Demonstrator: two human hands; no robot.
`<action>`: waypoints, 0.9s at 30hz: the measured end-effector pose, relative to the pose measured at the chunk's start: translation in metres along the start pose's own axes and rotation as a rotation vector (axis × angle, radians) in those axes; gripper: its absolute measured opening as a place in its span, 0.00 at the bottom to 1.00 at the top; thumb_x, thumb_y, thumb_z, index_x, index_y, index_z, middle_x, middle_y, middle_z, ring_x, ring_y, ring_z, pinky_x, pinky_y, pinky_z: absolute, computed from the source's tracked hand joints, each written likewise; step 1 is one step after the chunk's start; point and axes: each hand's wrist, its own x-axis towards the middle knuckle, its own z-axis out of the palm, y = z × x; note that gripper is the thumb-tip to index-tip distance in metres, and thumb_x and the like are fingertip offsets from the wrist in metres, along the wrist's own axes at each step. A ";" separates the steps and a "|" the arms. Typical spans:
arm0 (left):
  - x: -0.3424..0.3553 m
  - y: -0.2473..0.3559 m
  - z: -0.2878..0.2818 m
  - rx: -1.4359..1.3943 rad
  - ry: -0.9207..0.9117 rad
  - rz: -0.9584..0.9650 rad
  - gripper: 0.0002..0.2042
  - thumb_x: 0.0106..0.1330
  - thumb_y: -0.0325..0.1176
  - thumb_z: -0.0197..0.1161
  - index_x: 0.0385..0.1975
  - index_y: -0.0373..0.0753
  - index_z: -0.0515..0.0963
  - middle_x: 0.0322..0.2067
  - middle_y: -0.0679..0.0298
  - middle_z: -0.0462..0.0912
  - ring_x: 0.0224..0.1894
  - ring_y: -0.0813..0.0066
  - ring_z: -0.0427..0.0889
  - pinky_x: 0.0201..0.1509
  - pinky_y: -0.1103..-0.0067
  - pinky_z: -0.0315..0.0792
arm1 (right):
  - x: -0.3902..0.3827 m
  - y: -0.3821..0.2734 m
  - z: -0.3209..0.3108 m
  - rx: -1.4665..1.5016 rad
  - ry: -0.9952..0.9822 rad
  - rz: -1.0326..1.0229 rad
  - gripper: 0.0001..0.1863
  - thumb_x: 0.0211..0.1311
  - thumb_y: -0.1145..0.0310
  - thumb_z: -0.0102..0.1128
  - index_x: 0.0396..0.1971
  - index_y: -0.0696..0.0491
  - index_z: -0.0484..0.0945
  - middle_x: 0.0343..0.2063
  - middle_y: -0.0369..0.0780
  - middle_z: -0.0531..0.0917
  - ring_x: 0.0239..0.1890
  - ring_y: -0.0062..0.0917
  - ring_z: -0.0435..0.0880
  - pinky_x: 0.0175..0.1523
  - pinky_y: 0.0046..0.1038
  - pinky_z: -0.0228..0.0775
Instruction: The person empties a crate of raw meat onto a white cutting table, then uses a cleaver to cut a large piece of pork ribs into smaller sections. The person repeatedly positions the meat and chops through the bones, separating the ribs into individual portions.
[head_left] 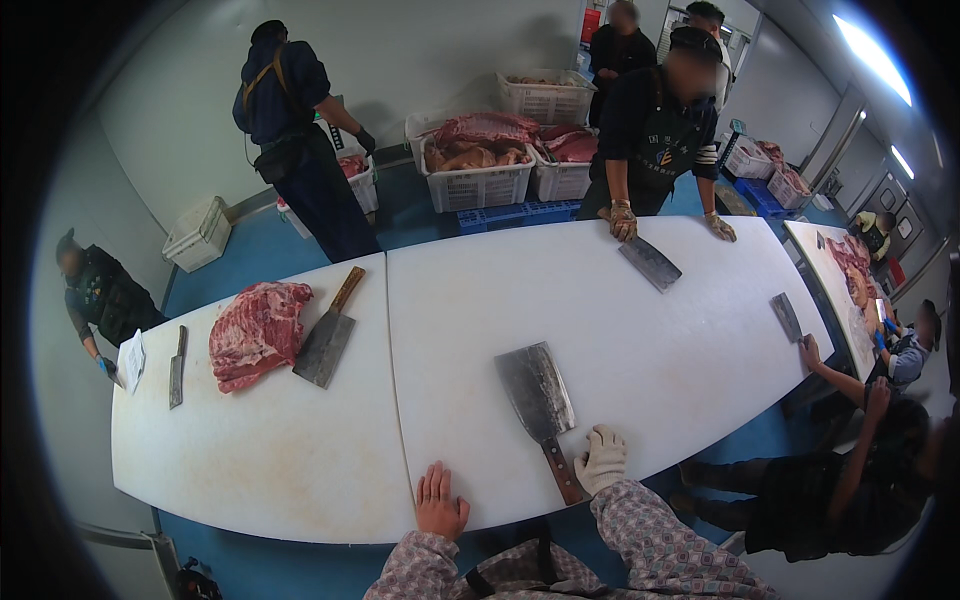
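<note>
My left hand [441, 501] is bare and rests flat on the white table [300, 470] near its front edge, fingers apart and nothing in it. Wearing a white knit glove, my right hand [602, 460] lies on the tabletop just right of a large cleaver [536, 388], its fingers stretched forward and not around the handle. That cleaver lies flat, its broad blade pointing away and its wooden handle toward me. Farther left, a big slab of raw red meat [258, 336] lies beside a second cleaver [325, 348].
Across the table a person in gloves has one hand by a cleaver [651, 265]. At right, another person's hand reaches a cleaver [785, 317]. A narrow knife [177, 368] and papers [131, 360] lie at left. White crates [480, 187] of meat stand behind.
</note>
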 end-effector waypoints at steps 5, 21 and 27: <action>0.000 0.000 0.000 0.003 0.007 0.008 0.37 0.68 0.36 0.64 0.78 0.33 0.63 0.81 0.46 0.63 0.84 0.45 0.61 0.88 0.50 0.53 | -0.001 0.001 0.002 -0.007 -0.005 0.011 0.25 0.54 0.63 0.71 0.54 0.53 0.84 0.63 0.44 0.81 0.65 0.45 0.78 0.71 0.50 0.68; 0.000 -0.002 0.003 0.003 0.034 0.025 0.37 0.68 0.36 0.64 0.77 0.33 0.64 0.81 0.47 0.63 0.84 0.46 0.61 0.87 0.50 0.53 | 0.000 0.002 0.003 -0.054 -0.041 0.020 0.28 0.54 0.60 0.74 0.55 0.53 0.82 0.63 0.44 0.79 0.63 0.45 0.79 0.69 0.51 0.69; 0.000 -0.001 0.003 0.003 0.037 0.023 0.36 0.68 0.35 0.64 0.77 0.33 0.64 0.81 0.47 0.64 0.84 0.45 0.62 0.87 0.50 0.54 | -0.001 0.002 0.004 -0.045 -0.031 0.015 0.27 0.54 0.60 0.72 0.55 0.53 0.83 0.63 0.44 0.80 0.63 0.45 0.79 0.68 0.51 0.70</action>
